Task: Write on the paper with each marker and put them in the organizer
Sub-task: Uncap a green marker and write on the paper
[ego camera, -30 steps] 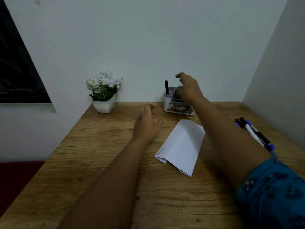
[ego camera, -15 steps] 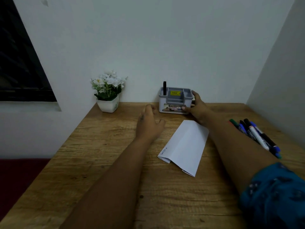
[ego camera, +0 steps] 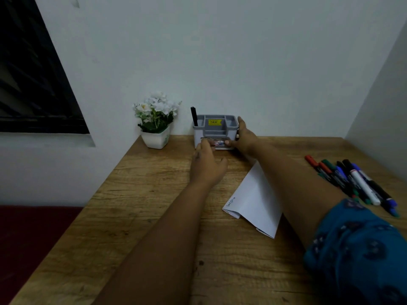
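Note:
A grey and white organizer (ego camera: 214,125) stands at the back of the wooden desk against the wall. One black marker (ego camera: 194,116) stands upright in its left compartment. My right hand (ego camera: 243,137) grips the organizer's right side. My left hand (ego camera: 207,164) reaches its front left face, fingers touching it. A folded white paper (ego camera: 255,199) with a little writing at its left edge lies in the middle of the desk, partly under my right forearm. Several markers (ego camera: 352,181), red, green, blue and black, lie in a row on the right.
A white pot of white flowers (ego camera: 156,124) stands left of the organizer near the desk's back left corner. Walls close the desk at the back and on the right. A dark window (ego camera: 33,73) is on the left wall.
My right hand dropped from above the organizer to grip its right side. My left hand moved forward from the desk to the organizer's front. The view shifted, showing more markers.

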### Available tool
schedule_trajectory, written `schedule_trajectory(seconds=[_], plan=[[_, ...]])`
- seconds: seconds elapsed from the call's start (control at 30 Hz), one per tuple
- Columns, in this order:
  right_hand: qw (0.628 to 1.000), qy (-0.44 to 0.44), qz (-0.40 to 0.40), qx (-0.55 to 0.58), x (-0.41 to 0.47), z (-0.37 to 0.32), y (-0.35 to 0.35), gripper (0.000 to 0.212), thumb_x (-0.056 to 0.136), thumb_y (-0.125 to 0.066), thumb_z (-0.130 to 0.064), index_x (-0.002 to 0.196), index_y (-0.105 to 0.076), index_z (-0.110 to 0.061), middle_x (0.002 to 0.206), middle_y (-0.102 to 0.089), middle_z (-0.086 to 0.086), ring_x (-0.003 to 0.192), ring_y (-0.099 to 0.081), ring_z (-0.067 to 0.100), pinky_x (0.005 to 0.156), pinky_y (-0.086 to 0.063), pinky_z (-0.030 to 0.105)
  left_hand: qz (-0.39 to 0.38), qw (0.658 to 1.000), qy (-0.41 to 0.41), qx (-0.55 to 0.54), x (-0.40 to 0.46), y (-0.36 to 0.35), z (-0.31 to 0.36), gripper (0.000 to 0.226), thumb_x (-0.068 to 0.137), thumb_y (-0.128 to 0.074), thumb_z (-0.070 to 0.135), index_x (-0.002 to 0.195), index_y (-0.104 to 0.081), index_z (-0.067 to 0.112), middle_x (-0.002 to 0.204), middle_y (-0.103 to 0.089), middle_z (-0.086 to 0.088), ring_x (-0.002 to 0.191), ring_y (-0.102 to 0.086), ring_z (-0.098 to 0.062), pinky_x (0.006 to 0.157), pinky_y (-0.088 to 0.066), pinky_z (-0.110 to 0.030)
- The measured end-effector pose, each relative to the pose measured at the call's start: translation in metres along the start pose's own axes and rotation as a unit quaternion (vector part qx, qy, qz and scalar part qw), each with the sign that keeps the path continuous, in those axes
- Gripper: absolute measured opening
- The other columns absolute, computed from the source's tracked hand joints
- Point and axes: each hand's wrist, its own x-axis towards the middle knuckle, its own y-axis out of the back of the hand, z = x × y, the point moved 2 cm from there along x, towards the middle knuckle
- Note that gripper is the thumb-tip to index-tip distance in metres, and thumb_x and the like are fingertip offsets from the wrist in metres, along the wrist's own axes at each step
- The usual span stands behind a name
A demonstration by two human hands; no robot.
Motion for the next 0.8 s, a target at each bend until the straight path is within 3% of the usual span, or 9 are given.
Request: schedule_trajectory(seconds=[0.1,0.17,0.27,0.33,0.4,0.5,0.63,0.73,0.8], plan=[[1.0,-0.007,0.014,-0.004,-0.014,-0.005,0.009,0.113,0.091,-0.068,-0.014,0.149,0.029,-0.02,0.155,-0.033,0.015,0.132,-0.047,0.029,0.105,-0.038,0.032,-0.026,1.0,0.016,-0.004,-0.003,0.001,0.001,0.05,0.081,-0.067,0.026,0.124,-0.043,0.018,0.12,-0.052,-0.001,0.109,-0.052,-0.021,0.089,-0.048,-0.038],[0.998,0.011,0.043,-0.038,-0.031,-0.007,0.023,0.107,0.091,-0.065,-0.008,0.152,0.023,-0.02,0.159,-0.023,0.017,0.138,-0.04,0.029,0.11,-0.036,0.034,-0.045,0.999,0.02,0.011,-0.005,0.002,0.004,0.054,0.082,-0.068,0.028,0.128,-0.043,0.016,0.124,-0.051,-0.003,0.112,-0.052,-0.023,0.092,-0.048,-0.039],[0.982,0.033,0.025,-0.184,-0.066,0.0,0.053,0.078,0.091,-0.064,-0.007,0.155,-0.02,-0.016,0.151,-0.036,0.018,0.135,-0.041,0.03,0.109,-0.035,0.035,-0.066,0.997,-0.015,0.032,-0.009,0.0,0.013,0.047,0.087,-0.065,0.03,0.128,-0.047,0.016,0.128,-0.05,-0.005,0.114,-0.051,-0.024,0.094,-0.046,-0.037],[0.975,0.033,0.022,-0.22,-0.094,0.01,0.076,0.049,0.089,-0.064,-0.006,0.136,-0.053,-0.011,0.134,-0.055,0.015,0.119,-0.055,0.027,0.097,-0.043,0.03,-0.069,0.994,-0.064,0.056,-0.014,-0.003,0.023,0.032,0.091,-0.06,0.031,0.118,-0.055,0.015,0.126,-0.051,-0.006,0.115,-0.05,-0.025,0.092,-0.045,-0.035],[0.971,0.027,0.071,-0.227,-0.126,0.022,0.099,0.029,0.087,-0.062,-0.005,0.116,-0.068,-0.009,0.116,-0.067,0.013,0.105,-0.062,0.026,0.089,-0.046,0.027,-0.075,0.982,-0.132,0.11,-0.023,-0.006,0.035,0.02,0.094,-0.056,0.029,0.107,-0.06,0.014,0.122,-0.053,-0.006,0.116,-0.047,-0.027,0.093,-0.043,-0.038],[0.961,-0.017,0.155,-0.23,-0.168,0.045,0.119,0.022,0.089,-0.057,-0.008,0.107,-0.07,-0.011,0.11,-0.068,0.012,0.103,-0.062,0.03,0.091,-0.049,0.038,-0.03,0.955,-0.237,0.174,-0.033,-0.012,0.053,0.014,0.093,-0.057,0.025,0.096,-0.065,0.014,0.107,-0.058,-0.002,0.107,-0.048,-0.025,0.088,-0.042,-0.041],[0.959,-0.056,0.175,-0.217,-0.188,0.063,0.13,0.027,0.089,-0.057,-0.003,0.111,-0.071,-0.01,0.115,-0.068,0.013,0.105,-0.062,0.028,0.089,-0.048,0.031,-0.014,0.961,-0.236,0.142,-0.046,-0.023,0.078,0.016,0.091,-0.06,0.032,0.089,-0.063,0.017,0.103,-0.057,0.001,0.106,-0.044,-0.019,0.086,-0.037,-0.035],[0.954,-0.105,0.233,-0.157,-0.195,0.073,0.15,0.022,0.089,-0.058,-0.002,0.104,-0.071,-0.01,0.109,-0.069,0.013,0.094,-0.061,0.023,0.08,-0.05,0.031,-0.034,0.955,-0.261,0.136,-0.058,-0.028,0.08,0.015,0.091,-0.059,0.031,0.088,-0.062,0.017,0.105,-0.058,0.002,0.107,-0.045,-0.018,0.084,-0.039,-0.033],[0.955,-0.137,0.221,-0.146,-0.198,0.083,0.161,0.013,0.09,-0.063,-0.006,0.098,-0.072,-0.009,0.103,-0.07,0.014,0.082,-0.058,0.018,0.075,-0.05,0.03,-0.041,0.953,-0.268,0.131,-0.064,-0.024,0.076,0.012,0.09,-0.058,0.028,0.089,-0.061,0.016,0.103,-0.058,0.003,0.106,-0.047,-0.019,0.079,-0.039,-0.03]])
